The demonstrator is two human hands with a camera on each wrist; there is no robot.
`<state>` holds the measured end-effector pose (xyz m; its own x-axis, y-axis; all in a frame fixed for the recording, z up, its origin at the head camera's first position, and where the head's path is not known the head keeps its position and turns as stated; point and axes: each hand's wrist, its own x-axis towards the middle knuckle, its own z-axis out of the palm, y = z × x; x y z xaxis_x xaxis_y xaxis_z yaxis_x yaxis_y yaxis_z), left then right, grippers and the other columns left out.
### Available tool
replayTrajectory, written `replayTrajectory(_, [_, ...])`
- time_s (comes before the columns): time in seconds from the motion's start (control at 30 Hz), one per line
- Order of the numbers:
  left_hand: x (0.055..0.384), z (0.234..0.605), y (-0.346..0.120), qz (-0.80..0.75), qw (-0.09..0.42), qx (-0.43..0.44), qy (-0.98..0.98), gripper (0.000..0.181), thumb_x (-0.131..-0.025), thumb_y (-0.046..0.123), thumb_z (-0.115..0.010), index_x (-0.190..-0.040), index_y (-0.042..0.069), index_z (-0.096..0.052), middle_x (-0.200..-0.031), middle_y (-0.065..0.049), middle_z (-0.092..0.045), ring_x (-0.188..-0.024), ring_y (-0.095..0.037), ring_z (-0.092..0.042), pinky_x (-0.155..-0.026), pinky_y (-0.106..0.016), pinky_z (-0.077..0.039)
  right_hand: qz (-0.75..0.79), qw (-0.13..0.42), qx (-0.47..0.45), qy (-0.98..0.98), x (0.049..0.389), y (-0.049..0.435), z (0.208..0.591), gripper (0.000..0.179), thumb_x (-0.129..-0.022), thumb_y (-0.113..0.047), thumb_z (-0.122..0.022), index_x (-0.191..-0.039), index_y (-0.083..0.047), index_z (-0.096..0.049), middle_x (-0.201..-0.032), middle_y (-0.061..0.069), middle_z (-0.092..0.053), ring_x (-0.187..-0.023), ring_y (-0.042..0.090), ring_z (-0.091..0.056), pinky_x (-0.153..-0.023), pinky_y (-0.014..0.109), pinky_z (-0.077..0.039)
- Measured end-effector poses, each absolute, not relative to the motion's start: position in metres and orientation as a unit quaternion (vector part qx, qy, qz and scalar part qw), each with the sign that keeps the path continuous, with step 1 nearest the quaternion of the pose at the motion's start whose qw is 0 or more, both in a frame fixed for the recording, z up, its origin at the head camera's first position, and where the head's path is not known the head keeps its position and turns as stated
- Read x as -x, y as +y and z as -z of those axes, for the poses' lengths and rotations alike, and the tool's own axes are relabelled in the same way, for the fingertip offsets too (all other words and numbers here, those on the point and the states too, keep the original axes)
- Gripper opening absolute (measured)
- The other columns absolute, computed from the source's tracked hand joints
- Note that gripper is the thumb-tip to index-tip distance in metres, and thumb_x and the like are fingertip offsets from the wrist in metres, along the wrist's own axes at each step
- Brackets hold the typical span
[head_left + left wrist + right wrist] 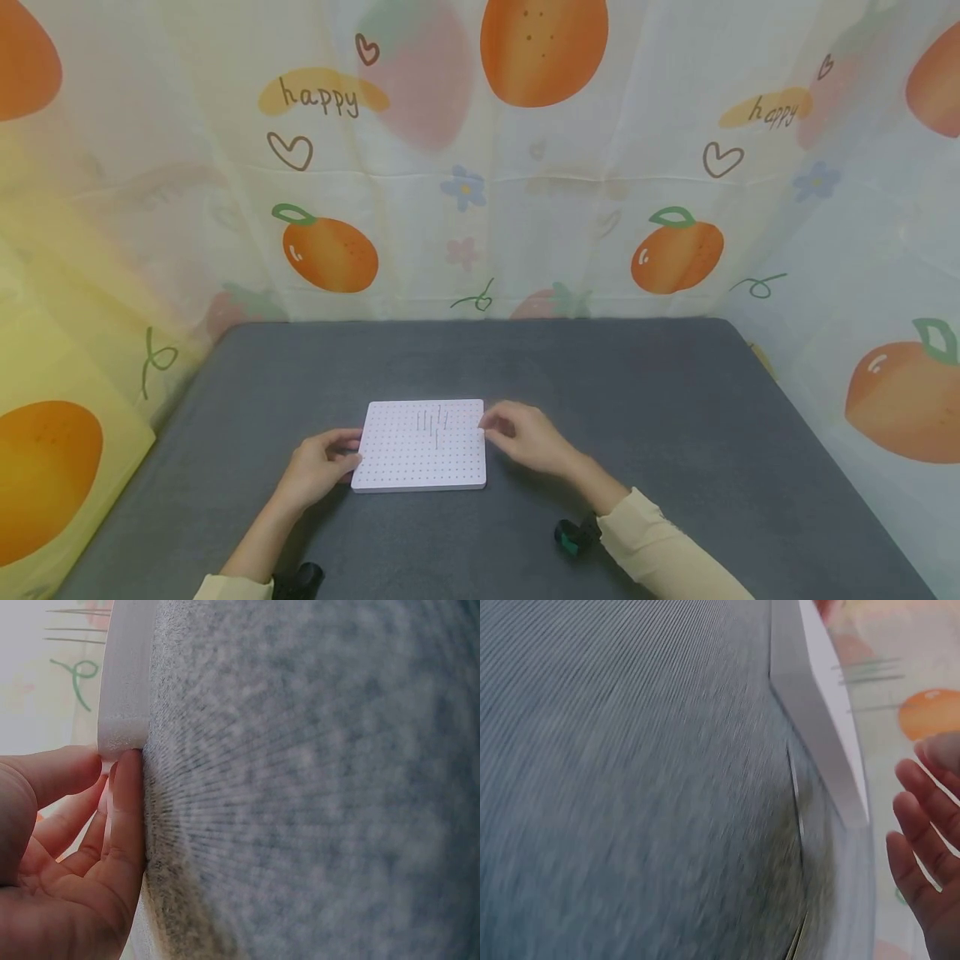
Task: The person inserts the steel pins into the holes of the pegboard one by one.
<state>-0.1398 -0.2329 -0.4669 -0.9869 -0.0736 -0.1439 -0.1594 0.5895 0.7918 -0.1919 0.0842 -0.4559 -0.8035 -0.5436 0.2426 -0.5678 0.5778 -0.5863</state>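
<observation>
A white pegboard [390, 471] with rows of small holes lies on the dark table. Several thin metal pins [431, 422] stand upright in its upper right part. My left hand [318, 467] pinches the board's left edge, thumb above and fingers below, as the left wrist view shows at the board's corner [124, 727]. By the right edge hovers my right hand [528, 435], its fingers bent loosely. In the right wrist view the fingers [922, 825] are spread apart beside the board [829, 727], and no object shows between them.
Thin needle-like pins [798, 806] lie on the grey table cloth [630, 825] beside the board, in the right wrist view. A fruit-print curtain [540, 208] hangs behind the table and along both sides. Dark wrist cameras [573, 537] sit at both sleeves.
</observation>
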Motion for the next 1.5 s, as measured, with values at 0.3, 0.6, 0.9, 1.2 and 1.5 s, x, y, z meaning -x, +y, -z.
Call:
replayTrajectory(0.3, [0.140,0.466,-0.233,-0.451,0.048,0.064,0.889,0.042,-0.082,0.002,-0.062,-0.123,0.001,-0.054,-0.109,-0.016,-0.060,-0.079,-0.016,-0.058,-0.063,-0.027,-0.053,-0.310,0.002,-0.357,-0.881,0.191,0.106,0.463,0.014,-0.084,-0.016,-0.065,-0.097,-0.014,-0.064,-0.093,-0.006,-0.063,-0.089,0.009,-0.058,-0.080,0.028,-0.047])
replayTrajectory(0.6, [0.142,0.468,-0.233,-0.451,0.050,0.067,0.888,0.041,-0.082,0.002,-0.063,-0.122,0.001,-0.055,-0.109,-0.016,-0.060,-0.078,-0.016,-0.060,-0.064,-0.028,-0.054,-0.298,-0.043,-0.365,-0.881,0.188,0.118,0.470,0.017,-0.083,-0.016,-0.066,-0.100,-0.014,-0.064,-0.094,-0.007,-0.063,-0.087,0.004,-0.058,-0.078,0.024,-0.048])
replayTrajectory(0.9, [0.143,0.470,-0.234,-0.451,0.049,0.069,0.889,0.042,-0.081,0.002,-0.063,-0.123,0.001,-0.055,-0.109,-0.017,-0.060,-0.077,-0.016,-0.060,-0.063,-0.028,-0.054,-0.276,-0.048,-0.369,-0.886,0.186,0.123,0.472,0.017,-0.082,-0.016,-0.066,-0.099,-0.015,-0.062,-0.088,-0.009,-0.059,-0.083,0.004,-0.054,-0.076,0.024,-0.046])
replayTrajectory(1.2, [0.142,0.470,-0.233,-0.445,0.049,0.072,0.891,0.042,-0.082,0.002,-0.063,-0.123,0.001,-0.055,-0.109,-0.016,-0.060,-0.078,-0.016,-0.060,-0.062,-0.027,-0.053,-0.244,-0.050,-0.383,-0.889,0.187,0.123,0.475,0.014,-0.080,-0.016,-0.068,-0.092,-0.015,-0.060,-0.083,-0.008,-0.055,-0.080,0.006,-0.050,-0.073,0.025,-0.042])
replayTrajectory(1.5, [0.141,0.471,-0.233,-0.447,0.049,0.071,0.890,0.042,-0.082,0.002,-0.062,-0.123,0.002,-0.054,-0.110,-0.015,-0.060,-0.078,-0.016,-0.059,-0.064,-0.029,-0.054,-0.222,-0.043,-0.392,-0.892,0.186,0.121,0.472,0.012,-0.079,-0.016,-0.069,-0.083,-0.016,-0.058,-0.079,-0.008,-0.050,-0.077,0.006,-0.044,-0.070,0.022,-0.038])
